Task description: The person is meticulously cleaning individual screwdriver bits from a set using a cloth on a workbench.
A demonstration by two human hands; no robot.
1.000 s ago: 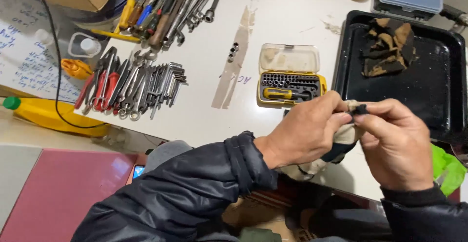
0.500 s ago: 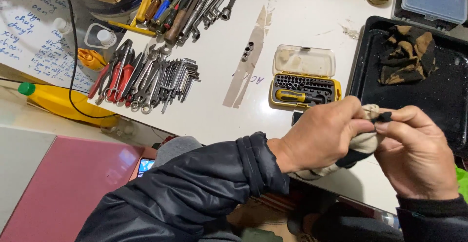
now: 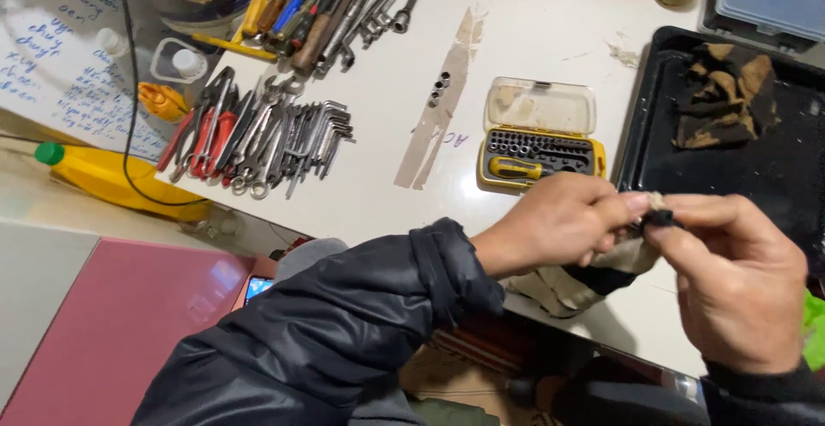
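My left hand (image 3: 557, 225) and my right hand (image 3: 741, 278) meet over the near edge of the white table (image 3: 550, 31). Between their fingertips they pinch a small black part (image 3: 660, 216). A dirty beige rag (image 3: 577, 278) hangs under my left hand and is bunched around the part. How much of the part the rag covers is hidden by my fingers. Just beyond my left hand lies an open yellow screwdriver bit case (image 3: 540, 141) with a clear lid.
A black tray (image 3: 791, 160) with dirty rags (image 3: 724, 100) sits at the right. Pliers and hex keys (image 3: 258, 138) lie at the left, wrenches and screwdrivers (image 3: 335, 5) further back. A yellow bottle (image 3: 112, 177), a tape strip (image 3: 438, 108) and a grey box (image 3: 760, 1) are also there.
The view has shifted slightly. Both hands stay together on the small part, with my right fingers turning a little around it.
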